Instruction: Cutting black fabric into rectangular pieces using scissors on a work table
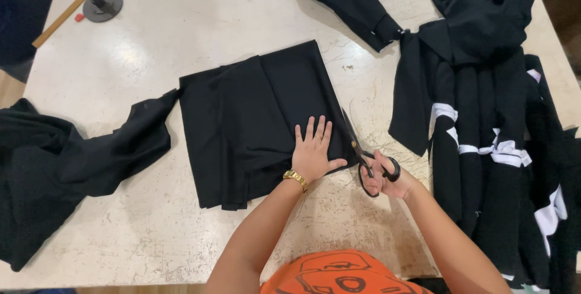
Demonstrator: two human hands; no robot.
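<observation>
- To my right a heap of black garments point(484, 106) with white strips lies along the table's edge, well apart from the cloth I work on.
- Above it a rolled black bundle point(348, 0) stretches toward the top of the table, joined to the heap by a knot.
- To my left a long black cloth point(66, 161) sprawls over the table's corner; one tail of it reaches up to the folded piece.
- At the far left corner stand a round dark metal weight point(101, 3) with a handle and a wooden stick point(68, 10) just beside it. Nothing lies between my hands and the fabric.
- The table point(181, 21) is pale, scratched and scuffed, with a few loose threads near the scissors. A strip of wooden floor shows at the left edge.
- The folded black fabric point(254, 118) lies flat in the middle of the table, its layers stacked and stepped at the lower edge.
- My left hand point(313, 148), with a gold watch at the wrist, lies flat on the fabric's lower right corner, fingers spread and thumb out, pressing down and gripping nothing.
- My right hand point(387, 179) is closed around the black scissors point(363, 158), fingers through the loops. The blades run along the fabric's right edge, just beside my left thumb.
</observation>
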